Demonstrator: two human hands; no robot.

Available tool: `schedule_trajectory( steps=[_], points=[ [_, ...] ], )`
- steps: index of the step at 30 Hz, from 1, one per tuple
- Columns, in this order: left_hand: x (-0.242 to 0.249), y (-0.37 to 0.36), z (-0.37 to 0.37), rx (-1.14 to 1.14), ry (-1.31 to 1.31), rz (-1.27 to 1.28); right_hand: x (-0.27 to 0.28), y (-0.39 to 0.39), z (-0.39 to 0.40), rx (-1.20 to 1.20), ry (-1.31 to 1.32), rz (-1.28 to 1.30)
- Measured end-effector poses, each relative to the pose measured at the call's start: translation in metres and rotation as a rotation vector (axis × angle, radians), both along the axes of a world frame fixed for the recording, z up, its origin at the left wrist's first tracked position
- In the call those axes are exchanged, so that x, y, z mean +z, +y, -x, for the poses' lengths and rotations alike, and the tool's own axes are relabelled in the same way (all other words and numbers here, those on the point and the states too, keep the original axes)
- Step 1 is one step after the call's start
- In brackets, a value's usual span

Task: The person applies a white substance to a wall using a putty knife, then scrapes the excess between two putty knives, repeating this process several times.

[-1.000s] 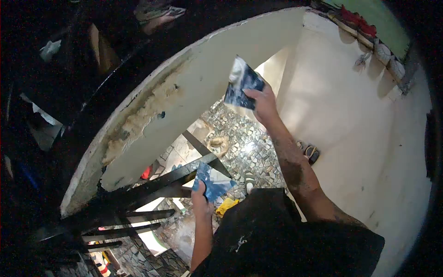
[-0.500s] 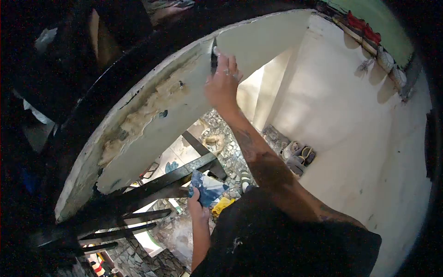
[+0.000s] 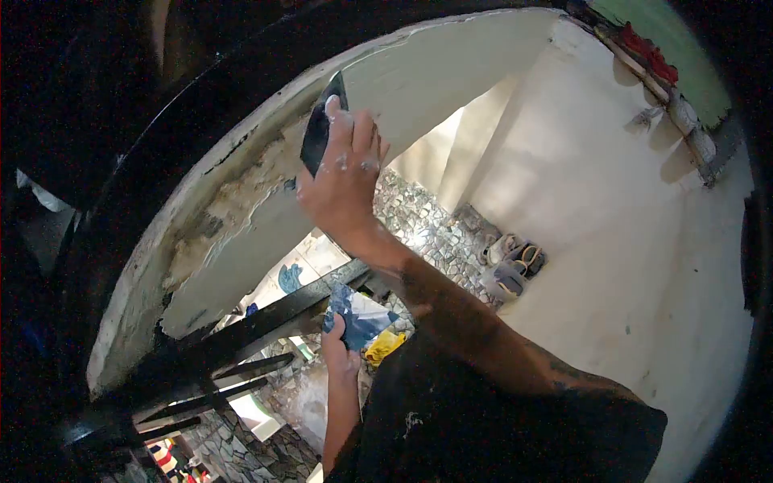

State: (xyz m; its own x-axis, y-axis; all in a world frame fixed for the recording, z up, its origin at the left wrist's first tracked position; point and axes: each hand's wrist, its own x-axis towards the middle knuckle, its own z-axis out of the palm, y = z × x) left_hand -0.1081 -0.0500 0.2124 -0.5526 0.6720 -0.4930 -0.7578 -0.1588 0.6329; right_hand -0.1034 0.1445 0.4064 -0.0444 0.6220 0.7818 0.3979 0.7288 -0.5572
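Against the wall (image 3: 451, 72), right hand (image 3: 342, 189) presses scraper (image 3: 320, 133) upright.

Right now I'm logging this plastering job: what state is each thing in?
right hand: pressing a dark scraper flat against the wall
left hand: gripping a blue-smeared plate
wall strip: rough, patchy, partly filled
sandals: lying on the floor

The right hand (image 3: 342, 181) has gone from holding its dark scraper (image 3: 320, 129) out in the open air to pressing it flat on the pale beam (image 3: 266, 217); since then it has slid down and left along the beam, nearer the rough patch (image 3: 221, 213); the left hand (image 3: 338, 350) has drifted slightly left.
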Motion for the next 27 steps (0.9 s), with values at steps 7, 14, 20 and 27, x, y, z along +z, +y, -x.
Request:
schedule_trajectory(
  steps=[7, 14, 20, 27],
  points=[
    [0.005, -0.014, -0.010, -0.002, 0.003, -0.045, 0.003, -0.056, 0.007, 0.224, 0.006, -0.034],
    [0.044, -0.034, -0.007, 0.159, 0.053, -0.148, -0.029, -0.047, -0.110, 1.227, 0.313, 0.753],
    [0.077, -0.005, -0.014, 0.088, 0.068, -0.236, -0.084, -0.057, -0.152, 1.081, 0.126, 0.688],
    [0.089, 0.005, -0.031, 0.162, 0.061, -0.181, -0.088, -0.047, -0.157, 1.312, -0.219, 0.047]
  ],
)
